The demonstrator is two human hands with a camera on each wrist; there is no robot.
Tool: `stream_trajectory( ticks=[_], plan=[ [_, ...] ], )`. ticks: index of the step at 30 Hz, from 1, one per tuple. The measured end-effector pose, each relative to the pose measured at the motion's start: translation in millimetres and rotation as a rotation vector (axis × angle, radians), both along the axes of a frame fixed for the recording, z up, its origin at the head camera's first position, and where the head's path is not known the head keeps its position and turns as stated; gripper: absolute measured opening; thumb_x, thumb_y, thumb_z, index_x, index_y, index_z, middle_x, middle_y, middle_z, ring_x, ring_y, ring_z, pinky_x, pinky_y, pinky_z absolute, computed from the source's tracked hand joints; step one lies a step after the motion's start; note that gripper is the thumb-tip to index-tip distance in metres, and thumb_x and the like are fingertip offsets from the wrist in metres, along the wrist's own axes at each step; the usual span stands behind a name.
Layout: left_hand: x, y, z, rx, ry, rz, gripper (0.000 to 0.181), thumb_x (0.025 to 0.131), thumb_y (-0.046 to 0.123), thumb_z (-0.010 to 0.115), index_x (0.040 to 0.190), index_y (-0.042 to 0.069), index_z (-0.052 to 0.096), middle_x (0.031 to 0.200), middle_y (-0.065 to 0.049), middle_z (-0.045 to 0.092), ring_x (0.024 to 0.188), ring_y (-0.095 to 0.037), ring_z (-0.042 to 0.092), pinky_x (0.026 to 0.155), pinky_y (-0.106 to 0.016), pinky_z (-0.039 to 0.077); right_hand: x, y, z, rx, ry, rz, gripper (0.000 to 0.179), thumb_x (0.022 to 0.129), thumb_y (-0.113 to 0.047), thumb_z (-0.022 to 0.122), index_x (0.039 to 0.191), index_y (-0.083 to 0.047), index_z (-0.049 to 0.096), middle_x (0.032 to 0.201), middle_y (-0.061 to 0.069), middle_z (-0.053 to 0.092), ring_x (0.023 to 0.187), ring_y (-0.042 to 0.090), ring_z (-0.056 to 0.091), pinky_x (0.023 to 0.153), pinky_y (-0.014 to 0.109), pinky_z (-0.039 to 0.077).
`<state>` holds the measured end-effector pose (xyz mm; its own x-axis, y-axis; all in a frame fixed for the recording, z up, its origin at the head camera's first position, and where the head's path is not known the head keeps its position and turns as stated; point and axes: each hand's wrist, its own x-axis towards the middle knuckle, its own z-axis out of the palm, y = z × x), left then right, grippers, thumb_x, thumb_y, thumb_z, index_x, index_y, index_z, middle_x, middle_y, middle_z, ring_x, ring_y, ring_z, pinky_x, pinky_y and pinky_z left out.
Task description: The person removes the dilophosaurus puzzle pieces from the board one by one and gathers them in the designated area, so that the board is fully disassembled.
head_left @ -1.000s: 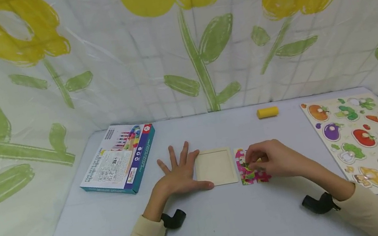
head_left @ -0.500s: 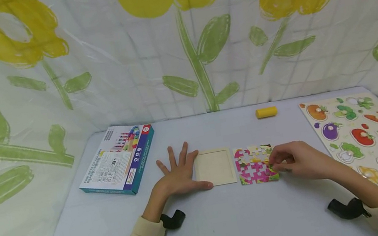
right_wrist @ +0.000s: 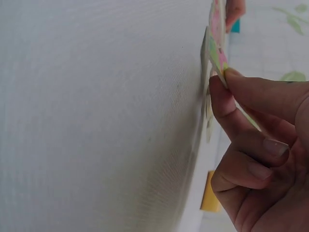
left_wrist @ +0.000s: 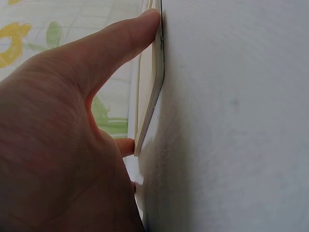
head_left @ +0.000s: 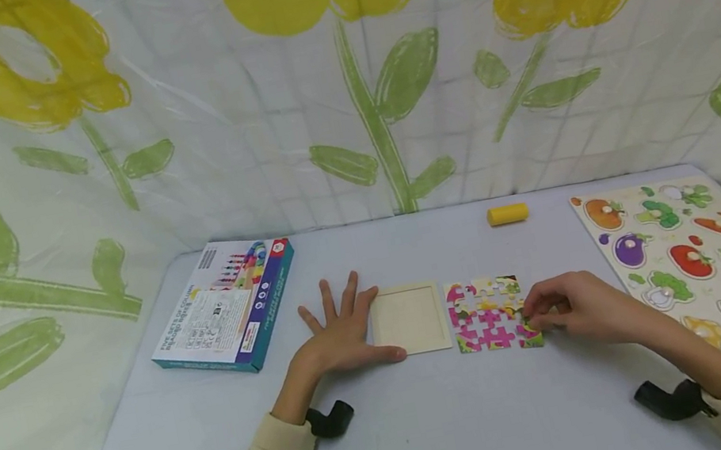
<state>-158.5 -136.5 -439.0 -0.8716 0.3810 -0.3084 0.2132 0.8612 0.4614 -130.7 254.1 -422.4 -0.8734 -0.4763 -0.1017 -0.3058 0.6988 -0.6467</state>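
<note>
My left hand [head_left: 341, 341] lies spread on the table at the left of a shallow wooden puzzle tray [head_left: 410, 321]. Its straight thumb touches the tray's near edge and the index finger its far left corner; the left wrist view shows the thumb [left_wrist: 130, 36] on the rim. Beside the tray on the right is a pink, yellow and green jigsaw puzzle [head_left: 488, 315] of interlocking pieces, with gaps between some. My right hand [head_left: 582, 311] pinches a puzzle piece [right_wrist: 217, 55] between thumb and index finger at the puzzle's right side. That piece is tilted up, its lower corner sticking out.
At the back left lies a white and teal box [head_left: 223, 305]. A yellow cylinder [head_left: 507, 214] lies near the back edge. On the right is a vegetable peg board [head_left: 708, 268]. A flower-patterned curtain [head_left: 212, 163] hangs behind the table.
My right hand has moved right from over the puzzle to its right edge, uncovering it. In the last half second the lower right piece has shifted outward with the fingers. The left hand stays put.
</note>
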Motion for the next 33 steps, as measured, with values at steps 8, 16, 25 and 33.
stream_trajectory(
  ticks=[8, 16, 25, 33],
  plan=[
    [1.2, -1.0, -1.5, 0.022, -0.001, 0.001, 0.113, 0.079, 0.066, 0.079, 0.167, 0.018, 0.025, 0.181, -0.014, -0.009, 0.158, -0.055, -0.029, 0.109, -0.089, -0.022, 0.4, -1.7, -4.7, 0.019, 0.064, -0.006, 0.011, 0.093, -0.017, 0.081, 0.098, -0.025, 0.078, 0.084, -0.017, 0.073, 0.065, 0.000, 0.046, 0.058, 0.020, 0.040],
    [1.7, -2.2, -3.2, 0.047, 0.013, -0.003, 0.115, 0.078, 0.070, 0.078, 0.167, 0.018, 0.026, 0.180, -0.015, -0.008, 0.159, -0.055, -0.028, 0.108, -0.089, -0.023, 2.1, -3.0, -4.3, 0.016, 0.085, -0.005, 0.009, 0.093, -0.017, 0.081, 0.099, -0.024, 0.078, 0.082, -0.015, 0.070, 0.062, -0.001, 0.046, 0.057, 0.020, 0.040],
    [0.6, -2.7, -7.0, 0.055, 0.023, 0.000, 0.117, 0.076, 0.073, 0.078, 0.166, 0.020, 0.027, 0.181, -0.015, -0.008, 0.158, -0.055, -0.029, 0.106, -0.089, -0.024, 2.5, -4.9, -5.1, 0.015, 0.094, -0.006, 0.009, 0.093, -0.017, 0.081, 0.099, -0.022, 0.078, 0.083, -0.014, 0.070, 0.064, -0.002, 0.048, 0.058, 0.020, 0.042],
    [0.2, -2.2, -7.7, 0.052, 0.020, 0.001, 0.117, 0.076, 0.071, 0.079, 0.166, 0.019, 0.027, 0.181, -0.014, -0.008, 0.159, -0.054, -0.029, 0.107, -0.088, -0.025, 2.2, -5.0, -4.4, 0.019, 0.083, -0.003, 0.008, 0.093, -0.017, 0.080, 0.100, -0.022, 0.078, 0.084, -0.014, 0.070, 0.065, -0.002, 0.049, 0.059, 0.020, 0.044]
  ],
)
